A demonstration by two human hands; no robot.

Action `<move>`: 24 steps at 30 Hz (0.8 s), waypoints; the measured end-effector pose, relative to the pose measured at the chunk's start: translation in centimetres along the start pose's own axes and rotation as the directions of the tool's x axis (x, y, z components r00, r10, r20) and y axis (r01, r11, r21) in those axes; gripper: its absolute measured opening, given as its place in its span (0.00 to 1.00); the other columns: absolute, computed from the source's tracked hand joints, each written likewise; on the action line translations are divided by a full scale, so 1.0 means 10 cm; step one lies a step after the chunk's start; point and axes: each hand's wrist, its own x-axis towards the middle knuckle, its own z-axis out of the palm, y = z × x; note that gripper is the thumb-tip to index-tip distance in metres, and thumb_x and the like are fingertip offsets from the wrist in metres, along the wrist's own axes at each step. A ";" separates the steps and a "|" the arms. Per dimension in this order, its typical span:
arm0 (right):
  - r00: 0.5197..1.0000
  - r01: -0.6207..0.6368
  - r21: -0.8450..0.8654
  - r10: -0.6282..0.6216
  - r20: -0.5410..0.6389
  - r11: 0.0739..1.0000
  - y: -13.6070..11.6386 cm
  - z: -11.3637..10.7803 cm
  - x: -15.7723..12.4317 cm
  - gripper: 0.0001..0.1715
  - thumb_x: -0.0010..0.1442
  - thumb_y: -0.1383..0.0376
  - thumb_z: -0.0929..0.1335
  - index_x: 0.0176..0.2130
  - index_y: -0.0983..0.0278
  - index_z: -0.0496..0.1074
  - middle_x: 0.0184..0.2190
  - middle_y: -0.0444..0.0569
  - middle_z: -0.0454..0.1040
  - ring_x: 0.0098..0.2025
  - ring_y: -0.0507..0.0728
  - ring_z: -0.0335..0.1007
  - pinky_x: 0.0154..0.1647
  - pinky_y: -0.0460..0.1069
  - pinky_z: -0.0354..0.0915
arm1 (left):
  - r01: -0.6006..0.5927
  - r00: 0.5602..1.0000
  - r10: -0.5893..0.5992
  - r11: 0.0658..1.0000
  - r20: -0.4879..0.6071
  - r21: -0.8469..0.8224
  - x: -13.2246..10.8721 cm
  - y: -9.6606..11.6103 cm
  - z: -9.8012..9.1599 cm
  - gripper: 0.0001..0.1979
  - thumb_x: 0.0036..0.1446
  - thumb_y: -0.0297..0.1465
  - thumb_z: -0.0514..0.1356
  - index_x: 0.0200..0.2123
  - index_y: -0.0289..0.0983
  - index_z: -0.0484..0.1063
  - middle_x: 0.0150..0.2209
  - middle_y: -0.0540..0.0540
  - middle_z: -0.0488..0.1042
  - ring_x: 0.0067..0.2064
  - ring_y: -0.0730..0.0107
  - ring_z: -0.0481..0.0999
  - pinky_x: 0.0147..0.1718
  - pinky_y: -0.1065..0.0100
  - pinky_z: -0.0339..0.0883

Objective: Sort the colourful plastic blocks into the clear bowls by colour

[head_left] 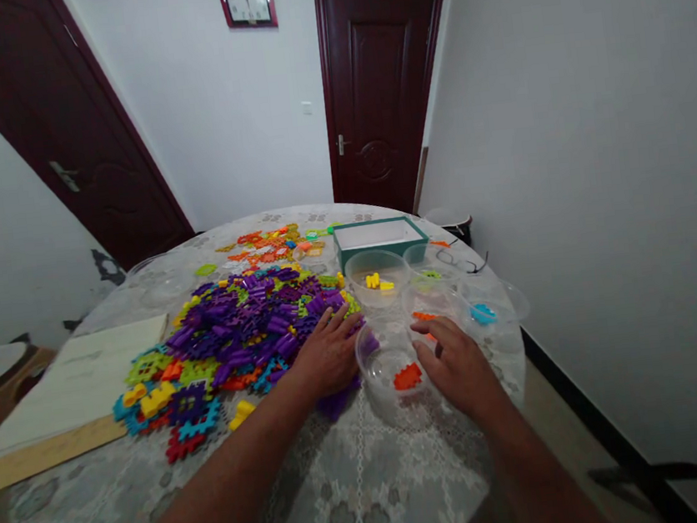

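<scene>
My left hand (332,354) lies palm down with its fingers stretched out, on the right edge of a heap of purple plastic building pieces (246,307). What is under its palm is hidden. My right hand (457,362) hovers by the right rim of the nearest clear bowl (373,393), thumb and forefinger apart and fingers bent. An orange toothed piece (408,376) lies inside that bowl. Just behind my right fingertips, another clear bowl (443,284) has orange in it. No piece shows clearly in my right hand.
Farther back stand a clear bowl with yellow pieces (373,280) and a green-edged box (380,234). A blue piece (484,313) sits in a container at right. Loose orange pieces (268,245) lie at the back. Paper sheets (76,381) rest at left; glasses (475,265) lie far right.
</scene>
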 end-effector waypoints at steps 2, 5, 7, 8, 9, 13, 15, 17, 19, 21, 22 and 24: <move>0.999 0.012 -0.008 -0.012 -0.031 1.000 0.00 0.01 -0.02 0.15 0.67 0.64 0.65 0.49 0.62 0.77 0.50 0.56 0.80 0.55 0.64 0.76 0.59 0.60 0.70 | -0.020 0.999 0.020 1.000 0.045 -0.002 0.10 -0.05 0.00 0.27 0.70 0.41 0.55 0.70 0.46 0.66 0.72 0.41 0.63 0.74 0.41 0.56 0.71 0.39 0.46; 0.998 0.022 -0.023 -0.024 -0.058 0.999 0.01 0.02 -0.06 0.15 0.67 0.65 0.65 0.49 0.62 0.77 0.49 0.56 0.80 0.55 0.64 0.76 0.59 0.60 0.70 | -0.092 0.990 0.096 0.995 0.101 -0.048 0.22 -0.11 0.03 0.26 0.70 0.44 0.55 0.69 0.51 0.68 0.72 0.41 0.64 0.73 0.39 0.59 0.70 0.35 0.46; 0.998 0.022 -0.034 -0.024 -0.057 0.999 0.02 0.03 -0.08 0.14 0.67 0.66 0.65 0.49 0.62 0.77 0.49 0.55 0.81 0.55 0.64 0.77 0.58 0.59 0.70 | -0.144 0.984 0.151 0.987 0.098 -0.078 0.26 -0.13 0.04 0.24 0.69 0.43 0.56 0.66 0.52 0.71 0.70 0.42 0.67 0.71 0.41 0.62 0.69 0.34 0.45; 0.998 0.020 -0.039 -0.022 -0.055 0.999 0.03 0.03 -0.08 0.14 0.67 0.66 0.65 0.48 0.62 0.77 0.49 0.55 0.81 0.55 0.64 0.77 0.58 0.59 0.71 | -0.160 0.983 0.167 0.983 0.082 -0.086 0.26 -0.14 0.05 0.22 0.69 0.43 0.56 0.64 0.52 0.73 0.68 0.42 0.69 0.70 0.42 0.63 0.70 0.34 0.44; 0.999 0.018 -0.043 -0.020 -0.051 0.999 0.03 0.03 -0.08 0.14 0.67 0.65 0.65 0.48 0.62 0.77 0.49 0.55 0.81 0.55 0.64 0.77 0.58 0.59 0.71 | -0.168 0.983 0.174 0.982 0.058 -0.091 0.25 -0.14 0.05 0.21 0.69 0.42 0.57 0.62 0.51 0.74 0.66 0.42 0.71 0.69 0.43 0.65 0.70 0.35 0.44; 1.000 0.001 -0.049 -0.002 -0.016 0.999 0.02 0.06 -0.08 0.13 0.67 0.65 0.64 0.47 0.62 0.77 0.48 0.54 0.82 0.51 0.63 0.79 0.55 0.58 0.72 | -0.159 0.987 0.157 0.983 -0.025 -0.096 0.15 -0.15 0.03 0.16 0.68 0.41 0.58 0.56 0.48 0.77 0.58 0.43 0.77 0.63 0.49 0.71 0.70 0.38 0.44; 1.000 0.001 -0.049 -0.001 0.007 0.999 0.00 0.09 -0.08 0.14 0.68 0.65 0.64 0.47 0.62 0.77 0.47 0.54 0.82 0.50 0.63 0.79 0.55 0.58 0.71 | -0.138 0.990 0.134 0.986 -0.049 -0.091 0.08 -0.16 0.03 0.16 0.68 0.41 0.58 0.55 0.48 0.77 0.55 0.43 0.78 0.61 0.50 0.71 0.70 0.38 0.45; 1.000 0.003 -0.058 -0.001 0.029 0.998 -0.02 0.13 -0.08 0.15 0.66 0.66 0.64 0.47 0.62 0.78 0.46 0.53 0.83 0.49 0.62 0.80 0.54 0.56 0.72 | -0.115 0.992 0.109 0.990 -0.067 -0.086 0.01 -0.16 0.03 0.15 0.69 0.41 0.58 0.54 0.48 0.77 0.53 0.43 0.78 0.60 0.51 0.72 0.70 0.38 0.44; 0.999 -0.008 -0.077 0.012 0.049 0.997 -0.03 0.18 -0.06 0.17 0.63 0.69 0.63 0.45 0.61 0.79 0.44 0.52 0.83 0.47 0.61 0.81 0.52 0.54 0.72 | -0.097 0.992 0.090 0.992 -0.086 -0.084 -0.05 -0.16 0.03 0.14 0.69 0.40 0.58 0.53 0.48 0.78 0.52 0.44 0.78 0.59 0.51 0.72 0.70 0.38 0.44; 0.997 -0.036 -0.098 0.042 0.059 0.995 -0.04 0.23 -0.03 0.20 0.59 0.72 0.62 0.43 0.61 0.79 0.43 0.51 0.84 0.44 0.60 0.81 0.50 0.53 0.72 | -0.078 0.991 0.068 0.994 -0.111 -0.082 -0.11 -0.16 0.03 0.14 0.67 0.39 0.59 0.53 0.49 0.78 0.51 0.44 0.78 0.59 0.51 0.71 0.70 0.38 0.43; 0.997 -0.050 -0.105 0.056 0.055 0.993 -0.05 0.26 -0.01 0.20 0.57 0.73 0.61 0.41 0.61 0.79 0.42 0.51 0.84 0.44 0.60 0.81 0.49 0.53 0.71 | -0.067 0.991 0.057 0.995 -0.123 -0.080 -0.14 -0.16 0.03 0.14 0.66 0.38 0.60 0.53 0.48 0.78 0.52 0.44 0.78 0.59 0.51 0.71 0.70 0.38 0.43; 0.997 -0.071 -0.115 0.076 0.035 0.991 -0.06 0.31 0.05 0.19 0.55 0.73 0.61 0.39 0.61 0.78 0.39 0.50 0.84 0.42 0.59 0.80 0.47 0.52 0.71 | -0.049 0.989 0.039 0.996 -0.141 -0.072 -0.20 -0.17 0.04 0.14 0.64 0.35 0.62 0.52 0.47 0.78 0.53 0.44 0.78 0.60 0.50 0.70 0.70 0.37 0.43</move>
